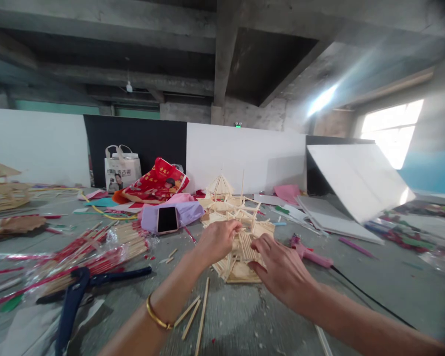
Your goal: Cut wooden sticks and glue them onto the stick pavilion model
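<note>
We work on the wooden stick pavilion model (237,272) on the concrete floor (222,316), our left hand (218,241) pinching its upper sticks, our right hand (284,269) spread against its slatted side, a frail frame calling for steady handling.

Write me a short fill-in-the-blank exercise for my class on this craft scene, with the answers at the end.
The gold bangle is on the person's ____ wrist.
The left hand and right hand both touch a wooden model built of thin ____.
The phone lies on ____ fabric.
The hot glue gun has a ____ body.

Missing words: left; sticks; purple; pink.
</note>
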Demonstrator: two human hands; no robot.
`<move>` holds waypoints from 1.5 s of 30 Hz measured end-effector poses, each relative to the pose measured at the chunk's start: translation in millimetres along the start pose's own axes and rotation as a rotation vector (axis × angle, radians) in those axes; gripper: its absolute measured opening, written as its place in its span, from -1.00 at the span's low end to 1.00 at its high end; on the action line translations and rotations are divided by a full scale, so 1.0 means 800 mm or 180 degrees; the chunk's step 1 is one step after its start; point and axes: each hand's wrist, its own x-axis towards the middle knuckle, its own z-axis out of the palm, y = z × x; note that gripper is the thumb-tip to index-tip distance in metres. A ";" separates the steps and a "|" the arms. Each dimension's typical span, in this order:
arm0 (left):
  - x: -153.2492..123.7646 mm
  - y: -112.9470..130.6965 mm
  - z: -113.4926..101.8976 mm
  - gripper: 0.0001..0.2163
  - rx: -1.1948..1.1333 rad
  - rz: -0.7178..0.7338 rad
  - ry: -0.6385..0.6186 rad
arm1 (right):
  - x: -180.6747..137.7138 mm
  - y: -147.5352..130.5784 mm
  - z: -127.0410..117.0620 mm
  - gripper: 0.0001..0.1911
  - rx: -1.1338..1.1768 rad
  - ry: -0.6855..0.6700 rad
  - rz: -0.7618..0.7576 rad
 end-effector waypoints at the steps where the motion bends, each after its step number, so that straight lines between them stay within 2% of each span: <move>1: 0.001 0.001 -0.001 -0.72 0.0008 0.0003 -0.0019 | 0.001 -0.001 0.003 -0.82 -0.0050 0.0053 -0.0025; 4: -0.002 0.007 -0.008 -0.73 0.0163 0.0043 0.0033 | 0.006 -0.004 0.007 -0.76 -0.0084 0.0184 -0.0075; 7: -0.012 0.022 -0.018 -0.75 0.0706 -0.0018 0.0138 | 0.003 -0.001 0.008 -0.75 0.0095 0.0309 -0.0088; 11: -0.029 0.049 -0.020 -0.71 0.1240 -0.0104 -0.0104 | -0.014 0.008 0.012 -0.75 0.0380 0.0406 -0.0065; 15: -0.037 0.068 -0.004 -0.77 0.1390 -0.0229 -0.0318 | -0.023 0.016 0.013 -0.65 0.0541 0.0354 -0.0040; 18: -0.038 0.073 0.005 -0.82 0.1388 -0.0273 -0.0345 | -0.018 0.025 0.005 -0.53 0.0745 0.0156 -0.0108; 22: -0.037 0.070 0.006 -0.59 0.1254 -0.0247 -0.0387 | -0.006 0.040 -0.005 -0.35 0.0866 0.0043 -0.0352; 26: -0.032 0.066 0.006 -0.51 0.1124 -0.0262 -0.0452 | 0.003 0.050 -0.005 -0.38 0.0885 -0.0064 -0.0604; 37: -0.022 0.071 0.014 -0.50 0.0806 -0.0524 -0.0201 | 0.017 0.045 -0.005 -0.42 0.0574 -0.0229 -0.0734; 45: -0.020 0.071 0.014 -0.54 0.0747 -0.0538 -0.0196 | 0.028 0.042 -0.003 -0.47 0.0517 -0.0342 -0.0747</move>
